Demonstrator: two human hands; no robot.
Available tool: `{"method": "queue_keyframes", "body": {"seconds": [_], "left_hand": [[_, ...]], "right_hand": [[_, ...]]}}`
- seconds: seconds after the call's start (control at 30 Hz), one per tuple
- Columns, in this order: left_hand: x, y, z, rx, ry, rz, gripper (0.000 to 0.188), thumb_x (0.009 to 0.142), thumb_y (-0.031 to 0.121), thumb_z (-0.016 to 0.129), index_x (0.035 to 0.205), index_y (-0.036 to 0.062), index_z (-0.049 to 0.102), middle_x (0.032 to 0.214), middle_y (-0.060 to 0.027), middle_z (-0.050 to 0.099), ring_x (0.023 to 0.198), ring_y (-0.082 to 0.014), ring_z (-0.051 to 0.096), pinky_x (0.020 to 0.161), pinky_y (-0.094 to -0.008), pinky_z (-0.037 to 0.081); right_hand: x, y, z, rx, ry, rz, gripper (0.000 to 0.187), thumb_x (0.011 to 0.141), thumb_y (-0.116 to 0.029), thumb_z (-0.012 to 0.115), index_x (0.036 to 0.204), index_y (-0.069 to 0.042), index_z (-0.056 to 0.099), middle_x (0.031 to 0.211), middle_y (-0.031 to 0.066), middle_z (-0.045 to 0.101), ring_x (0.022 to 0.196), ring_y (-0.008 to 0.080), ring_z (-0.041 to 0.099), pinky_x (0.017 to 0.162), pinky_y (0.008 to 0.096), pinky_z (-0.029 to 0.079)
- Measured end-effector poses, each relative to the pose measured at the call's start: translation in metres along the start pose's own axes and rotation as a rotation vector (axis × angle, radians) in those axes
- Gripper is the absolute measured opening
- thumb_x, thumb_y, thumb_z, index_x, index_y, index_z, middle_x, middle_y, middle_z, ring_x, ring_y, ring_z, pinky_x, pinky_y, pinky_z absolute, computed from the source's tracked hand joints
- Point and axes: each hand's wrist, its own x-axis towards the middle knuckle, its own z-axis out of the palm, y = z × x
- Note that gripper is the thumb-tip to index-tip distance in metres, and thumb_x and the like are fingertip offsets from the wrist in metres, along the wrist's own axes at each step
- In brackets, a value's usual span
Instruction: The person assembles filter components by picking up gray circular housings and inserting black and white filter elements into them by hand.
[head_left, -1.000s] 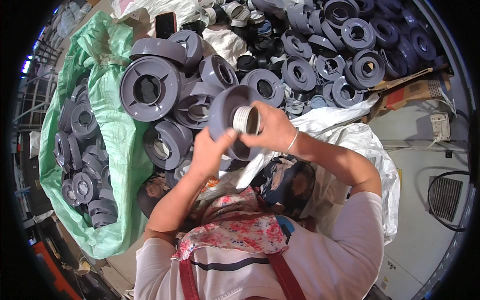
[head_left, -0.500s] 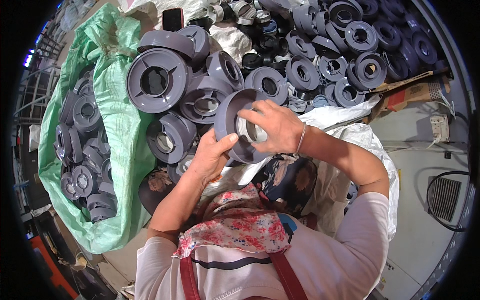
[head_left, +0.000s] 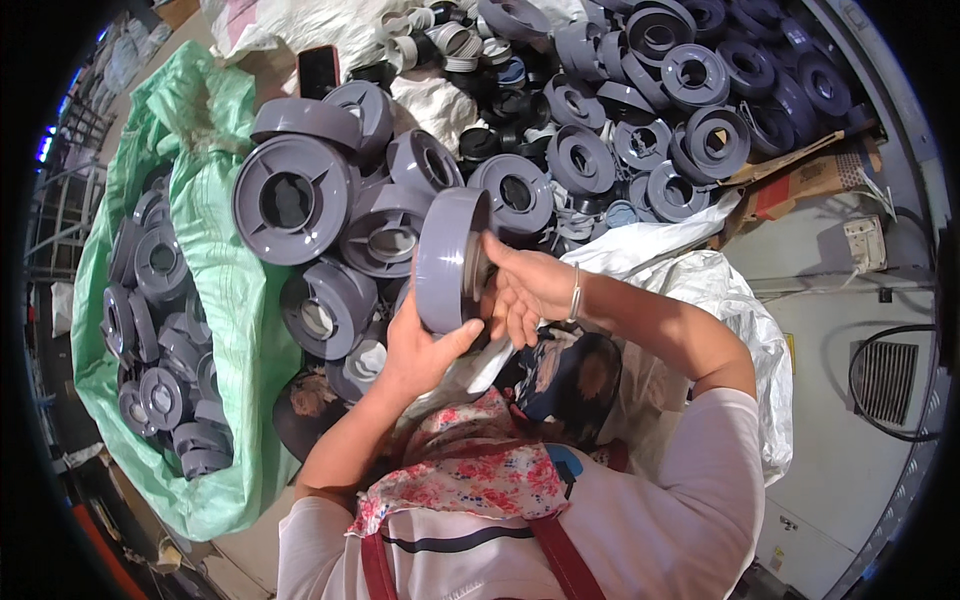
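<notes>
Upright on its edge, a grey plastic ring-shaped fitting (head_left: 443,262) is held by my left hand (head_left: 425,345), whose thumb lies over the lower rim; the other fingers are mostly hidden behind it. My right hand (head_left: 530,290) is at the fitting's open side, with the thumb near its inner part and the fingers loosely spread, palm turned up. The fitting's centre is mostly turned out of sight. Just beyond are several similar grey fittings, among them a large one with a spoked centre (head_left: 292,200) and another with a dark centre (head_left: 512,195).
A green woven sack (head_left: 225,260) full of grey fittings stands at the left. More fittings (head_left: 695,77) are heaped at the far right, beside black and white threaded rings (head_left: 455,40). A phone (head_left: 319,72) lies at the back. White sacking (head_left: 720,290) and torn cardboard (head_left: 800,185) lie right.
The grey fitting has turned so its outer wall now shows and its white threaded centre is mostly hidden. My right hand has come out of the centre and rolled palm up.
</notes>
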Motion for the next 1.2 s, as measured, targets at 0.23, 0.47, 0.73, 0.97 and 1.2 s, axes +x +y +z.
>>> {"method": "queue_keyframes", "body": {"seconds": [0.23,0.47,0.73,0.97,1.2], "left_hand": [[0.022,-0.016,-0.022,0.997,-0.325,0.398,0.083,0.063,0.027,0.075,0.132,0.0032,0.036,0.136,-0.0156,0.037,0.130,-0.0303,0.029,0.106,-0.0516,0.017],[0.025,-0.043,-0.018,0.755,-0.267,0.409,0.065,0.068,0.024,0.073,0.123,0.0016,0.047,0.124,-0.0140,0.050,0.118,-0.0318,0.043,0.105,-0.0526,0.017],[0.030,-0.038,-0.017,0.649,-0.227,0.399,0.051,0.070,0.014,0.070,0.116,0.0009,0.053,0.114,-0.0140,0.056,0.111,-0.0292,0.049,0.104,-0.0493,0.022],[0.028,-0.010,0.002,0.075,0.084,0.148,0.030,0.077,0.005,0.063,0.104,-0.0071,0.058,0.097,-0.0158,0.063,0.092,-0.0242,0.059,0.083,-0.0327,0.045],[0.079,0.017,0.033,-0.682,0.121,-0.193,0.055,0.082,0.019,0.064,0.126,-0.0032,0.040,0.115,-0.0056,0.050,0.101,-0.0122,0.048,0.087,-0.0244,0.037]], "right_hand": [[0.044,-0.064,-0.152,-1.260,1.259,-0.636,0.054,0.073,-0.038,0.067,0.112,-0.004,0.053,0.115,0.0209,0.048,0.109,0.0361,0.047,0.093,0.0414,0.040],[0.096,-0.145,-0.240,-0.742,1.494,-0.041,0.117,0.051,-0.055,0.079,0.142,-0.023,0.013,0.147,0.0170,0.009,0.131,0.0381,0.023,0.101,0.0494,0.032],[0.097,-0.118,-0.246,-0.994,1.435,-0.337,0.099,0.055,-0.044,0.077,0.136,-0.013,0.030,0.128,0.0202,0.044,0.120,0.0397,0.036,0.098,0.0434,0.036],[-0.004,-0.063,-0.132,-1.063,1.091,-1.000,0.065,0.062,-0.015,0.069,0.124,-0.011,0.049,0.099,0.0126,0.053,0.086,0.0254,0.053,0.080,0.0324,0.046],[-0.030,-0.002,-0.051,-1.192,0.705,-1.006,0.059,0.061,-0.006,0.062,0.119,-0.006,0.051,0.079,0.0076,0.052,0.075,0.0219,0.053,0.073,0.0295,0.046]]}}
